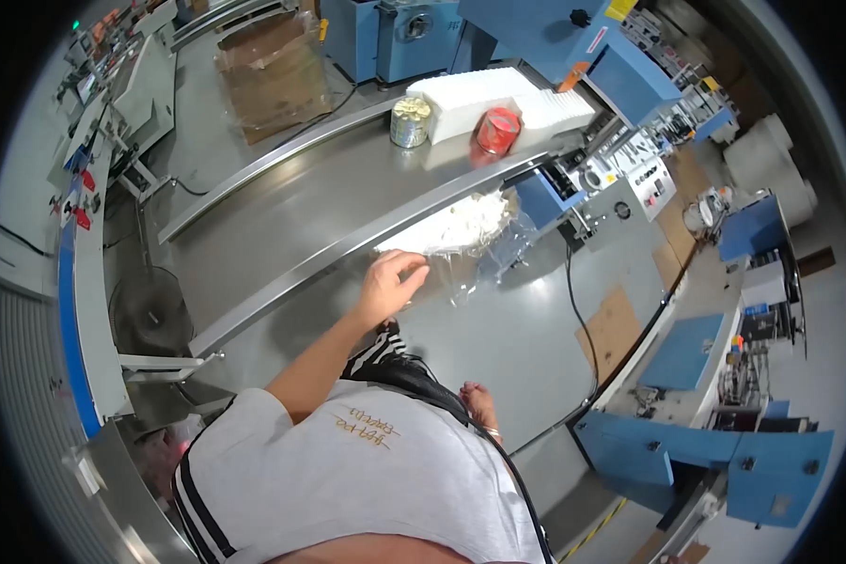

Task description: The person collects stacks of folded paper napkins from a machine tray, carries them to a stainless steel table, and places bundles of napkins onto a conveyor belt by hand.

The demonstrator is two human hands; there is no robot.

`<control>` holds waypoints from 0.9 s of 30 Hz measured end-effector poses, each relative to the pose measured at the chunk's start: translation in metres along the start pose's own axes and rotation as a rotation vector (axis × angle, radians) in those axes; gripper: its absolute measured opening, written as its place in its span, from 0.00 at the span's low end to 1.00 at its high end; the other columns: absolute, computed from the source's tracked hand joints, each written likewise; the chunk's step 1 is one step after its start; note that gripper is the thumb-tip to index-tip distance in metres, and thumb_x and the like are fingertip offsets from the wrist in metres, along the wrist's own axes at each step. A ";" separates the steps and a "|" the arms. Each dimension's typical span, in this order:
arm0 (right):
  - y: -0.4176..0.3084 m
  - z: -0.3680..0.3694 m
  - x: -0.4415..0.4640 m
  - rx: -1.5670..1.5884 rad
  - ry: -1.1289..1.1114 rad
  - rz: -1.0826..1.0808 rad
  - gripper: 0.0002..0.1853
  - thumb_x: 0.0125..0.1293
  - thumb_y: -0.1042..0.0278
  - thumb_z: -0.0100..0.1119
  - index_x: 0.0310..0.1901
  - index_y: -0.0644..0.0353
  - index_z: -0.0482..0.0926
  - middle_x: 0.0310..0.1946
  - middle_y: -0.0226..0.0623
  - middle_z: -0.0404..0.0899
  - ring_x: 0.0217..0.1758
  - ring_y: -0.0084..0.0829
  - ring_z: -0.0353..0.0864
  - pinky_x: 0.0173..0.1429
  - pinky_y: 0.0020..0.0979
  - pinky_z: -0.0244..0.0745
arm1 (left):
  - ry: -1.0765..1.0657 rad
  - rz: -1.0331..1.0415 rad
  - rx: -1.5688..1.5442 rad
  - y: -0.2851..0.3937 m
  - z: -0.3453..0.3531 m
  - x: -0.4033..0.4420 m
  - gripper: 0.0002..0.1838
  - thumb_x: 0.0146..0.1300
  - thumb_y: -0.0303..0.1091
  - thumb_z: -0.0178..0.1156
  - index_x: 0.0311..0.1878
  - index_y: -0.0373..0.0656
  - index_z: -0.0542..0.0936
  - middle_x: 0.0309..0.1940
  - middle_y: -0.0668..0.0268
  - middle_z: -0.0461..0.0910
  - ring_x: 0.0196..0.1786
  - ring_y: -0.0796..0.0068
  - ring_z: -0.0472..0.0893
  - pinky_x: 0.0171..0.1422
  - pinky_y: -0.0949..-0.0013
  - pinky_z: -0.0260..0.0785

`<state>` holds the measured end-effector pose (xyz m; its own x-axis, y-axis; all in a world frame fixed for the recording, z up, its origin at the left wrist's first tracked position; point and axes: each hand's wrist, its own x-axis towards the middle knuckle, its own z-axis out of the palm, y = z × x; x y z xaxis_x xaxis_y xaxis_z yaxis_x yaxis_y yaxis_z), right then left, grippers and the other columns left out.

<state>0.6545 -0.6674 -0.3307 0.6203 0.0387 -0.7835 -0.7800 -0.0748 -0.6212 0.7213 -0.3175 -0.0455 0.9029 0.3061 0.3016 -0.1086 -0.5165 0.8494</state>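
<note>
My left hand (391,285) reaches forward near the front rail (348,246) of a metal table (296,202). Its fingers are loosely bent, with a gap between thumb and forefinger, and nothing shows in them. Just beyond it, below the rail, a clear plastic bag (508,246) holds crumpled white material (475,224). My right hand (479,404) hangs low beside my body, fingers loosely curled and apart, holding nothing that I can see. On the table stand a silvery roll (410,123) and a red roll (498,131), both beside white foam blocks (470,97).
A cardboard box lined with plastic (271,75) stands beyond the table. A machine with a control panel (650,186) is at the table's right end. A black cable (578,315) and flat cardboard (609,334) lie on the floor. Blue cabinets (775,475) stand at lower right.
</note>
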 end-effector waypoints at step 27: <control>-0.584 0.148 0.063 -1.084 0.112 -1.368 0.16 0.68 0.59 0.58 0.56 0.47 0.79 0.33 0.43 0.84 0.34 0.47 0.84 0.37 0.43 0.78 | -0.116 -0.024 0.688 -0.005 0.107 0.279 0.50 0.52 0.46 0.70 0.76 0.48 0.55 0.66 0.46 0.62 0.68 0.43 0.62 0.69 0.43 0.55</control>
<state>1.1367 -0.4740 -0.0195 0.7654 0.5779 0.2833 0.6383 -0.6257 -0.4484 1.0181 -0.3154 -0.0123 0.9445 0.2565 0.2053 0.1658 -0.9116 0.3763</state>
